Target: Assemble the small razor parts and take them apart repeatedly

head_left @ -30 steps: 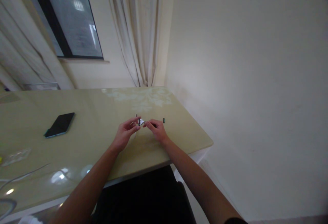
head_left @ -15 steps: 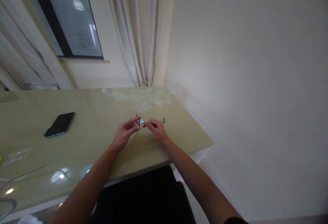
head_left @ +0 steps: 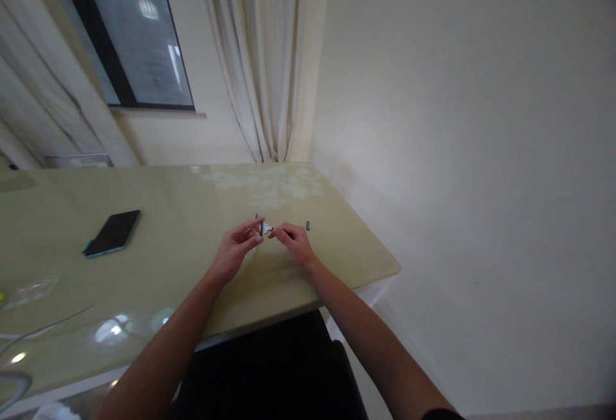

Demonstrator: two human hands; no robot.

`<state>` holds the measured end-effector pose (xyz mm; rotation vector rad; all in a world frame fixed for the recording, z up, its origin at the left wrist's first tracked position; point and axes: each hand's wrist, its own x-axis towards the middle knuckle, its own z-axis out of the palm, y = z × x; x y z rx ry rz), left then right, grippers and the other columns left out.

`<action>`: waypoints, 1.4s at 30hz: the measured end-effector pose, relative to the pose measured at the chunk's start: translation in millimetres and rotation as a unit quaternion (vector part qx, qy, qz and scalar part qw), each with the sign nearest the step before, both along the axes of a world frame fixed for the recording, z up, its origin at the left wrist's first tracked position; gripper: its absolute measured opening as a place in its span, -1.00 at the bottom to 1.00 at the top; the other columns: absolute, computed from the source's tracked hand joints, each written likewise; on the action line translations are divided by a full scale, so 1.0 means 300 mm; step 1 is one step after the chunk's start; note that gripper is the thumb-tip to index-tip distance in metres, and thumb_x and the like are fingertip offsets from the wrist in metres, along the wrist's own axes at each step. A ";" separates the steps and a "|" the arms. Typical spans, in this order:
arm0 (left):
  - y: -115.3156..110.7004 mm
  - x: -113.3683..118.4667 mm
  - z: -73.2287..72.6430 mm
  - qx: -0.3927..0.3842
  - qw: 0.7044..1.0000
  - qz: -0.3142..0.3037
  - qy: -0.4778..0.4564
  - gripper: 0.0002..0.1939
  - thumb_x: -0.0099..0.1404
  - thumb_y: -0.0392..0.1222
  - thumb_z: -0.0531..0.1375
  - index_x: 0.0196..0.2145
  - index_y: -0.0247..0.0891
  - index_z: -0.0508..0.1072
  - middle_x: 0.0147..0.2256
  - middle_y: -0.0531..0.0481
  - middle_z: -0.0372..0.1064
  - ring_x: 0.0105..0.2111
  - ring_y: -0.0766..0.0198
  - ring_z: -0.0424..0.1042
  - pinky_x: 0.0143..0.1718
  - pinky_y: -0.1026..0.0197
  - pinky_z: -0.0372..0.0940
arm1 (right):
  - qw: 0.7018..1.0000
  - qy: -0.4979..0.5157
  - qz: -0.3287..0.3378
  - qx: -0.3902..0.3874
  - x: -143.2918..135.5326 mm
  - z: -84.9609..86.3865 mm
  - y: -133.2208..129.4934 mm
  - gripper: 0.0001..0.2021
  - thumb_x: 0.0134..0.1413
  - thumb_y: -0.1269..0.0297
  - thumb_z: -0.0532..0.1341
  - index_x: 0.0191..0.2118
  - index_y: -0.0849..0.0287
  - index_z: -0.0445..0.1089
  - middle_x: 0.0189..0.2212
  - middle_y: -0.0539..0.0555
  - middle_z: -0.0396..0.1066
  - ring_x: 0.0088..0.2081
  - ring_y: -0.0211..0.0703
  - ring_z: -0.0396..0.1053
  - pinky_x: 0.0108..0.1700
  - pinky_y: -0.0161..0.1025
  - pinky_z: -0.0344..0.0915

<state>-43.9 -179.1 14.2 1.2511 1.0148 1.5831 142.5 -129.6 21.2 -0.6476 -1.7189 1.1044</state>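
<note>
Counting: two hands, one silver part, one small dark piece, one tablet, one clear packet, one table, one window, two curtains. Grey cable is lying at lower left too — can't tell if it's one length or more.

Left hand [head_left: 231, 253]: thumb and index are standing a little apart, tips pinching the dark end of the silver part [head_left: 267, 229] from below and above. Its other fingers are curling loosely behind. Right hand [head_left: 297, 245]: thumb and index are closing nearly together at the part's right end, grasping something there; a bit of black is showing between the fingers, too small to identify. Remaining right fingers are folding in.

The silver part is sitting between the two hands, over the right half of the table [head_left: 192, 208]. The dark piece [head_left: 308, 226] is lying on the tabletop just right of the right hand, not touching it. Tablet [head_left: 114, 233] is resting well to the left, dark face up. Packet [head_left: 33, 293] and cable [head_left: 52, 326] are lying farther left — nearer the front edge. Window [head_left: 144, 42] and curtains [head_left: 262, 54] are hanging beyond the table.
</note>
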 end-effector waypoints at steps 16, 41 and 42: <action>0.006 -0.004 -0.013 0.007 1.000 -0.006 0.003 -0.47 0.07 -0.16 0.48 0.03 -0.15 0.61 -0.26 -0.03 0.53 -0.26 0.23 0.45 -0.26 0.24 0.28 | 1.000 0.000 0.006 0.005 0.002 -0.001 0.001 -0.49 0.16 -0.22 0.24 -0.37 0.19 0.62 -0.56 -0.02 0.27 -0.48 -0.26 0.13 -0.40 -0.28 0.06; 0.001 -0.003 -0.006 0.010 1.000 -0.012 0.019 -0.48 0.09 -0.13 0.48 0.04 -0.15 0.61 -0.25 -0.03 0.53 -0.29 0.27 0.42 -0.29 0.28 0.25 | 1.000 0.010 0.013 0.019 0.001 -0.014 0.007 -0.51 0.18 -0.17 0.24 -0.36 0.21 0.61 -0.52 0.00 0.32 -0.46 -0.26 0.18 -0.38 -0.29 0.09; 0.001 -0.003 -0.007 0.010 1.000 -0.011 0.018 -0.47 0.09 -0.14 0.48 0.04 -0.16 0.61 -0.25 -0.03 0.53 -0.30 0.27 0.42 -0.29 0.27 0.25 | 1.000 0.010 0.011 0.019 0.001 -0.014 0.007 -0.51 0.18 -0.17 0.24 -0.36 0.21 0.61 -0.52 0.00 0.32 -0.46 -0.26 0.18 -0.38 -0.29 0.09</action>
